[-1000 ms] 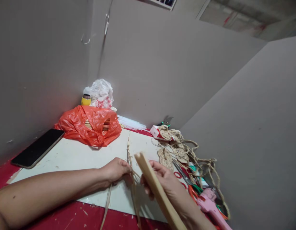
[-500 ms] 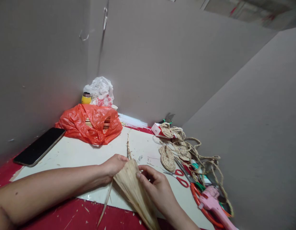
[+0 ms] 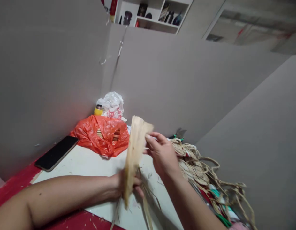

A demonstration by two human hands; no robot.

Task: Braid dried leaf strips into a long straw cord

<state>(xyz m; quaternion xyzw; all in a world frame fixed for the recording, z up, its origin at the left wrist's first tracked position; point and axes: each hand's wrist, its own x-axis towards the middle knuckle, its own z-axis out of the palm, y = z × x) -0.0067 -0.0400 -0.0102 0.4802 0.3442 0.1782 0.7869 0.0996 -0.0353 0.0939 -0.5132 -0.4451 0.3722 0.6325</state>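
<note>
A pale, dried corn husk (image 3: 134, 143) stands upright in front of me, slightly smeared by motion. My right hand (image 3: 162, 153) pinches its right edge near the top between thumb and fingers. Lower down, my left hand (image 3: 131, 183) is closed behind the husk's bottom end, partly covered by it. Thin husk strips (image 3: 146, 210) stick out and hang from the left hand's fingers. How the broad piece joins these strips is hidden.
A white board (image 3: 100, 164) lies on a red table (image 3: 71, 220). A phone (image 3: 56, 153) and an orange plastic bag (image 3: 102, 134) stand left; behind are a white bag (image 3: 113, 103) and a yellow jar (image 3: 98, 110). Coiled cord (image 3: 198, 169) and pruning shears (image 3: 178, 134) lie right.
The corn husk has swung from pointing down towards me to standing upright, its wide end raised by my right hand. My left hand has turned with the strips. The camera view has tilted up.
</note>
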